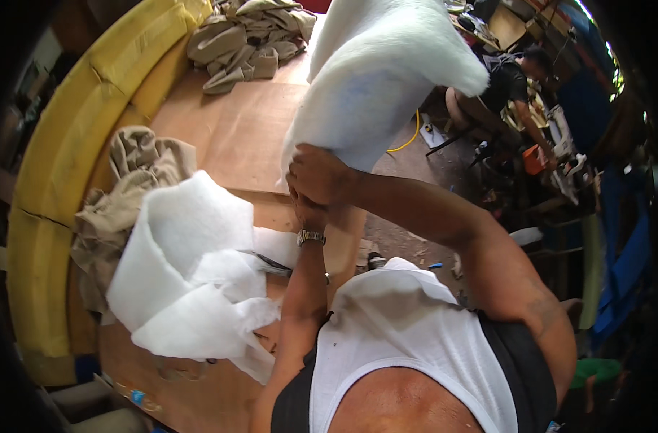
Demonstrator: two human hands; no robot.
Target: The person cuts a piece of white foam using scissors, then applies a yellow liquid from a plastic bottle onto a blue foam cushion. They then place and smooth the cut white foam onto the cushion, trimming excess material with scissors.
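Hands meet at the lower edge of the white batting sheet (379, 72): right hand (318, 177) clenched on it, left hand (307, 213) beneath, grip hidden.

Both hands (316, 180) gripping white batting (376, 79), wooden table (235, 137), yellow foam (62, 159)

Likely an upholstery workshop: yellow foam (69, 144), white wadding (192, 281), plywood worktable (249, 130)
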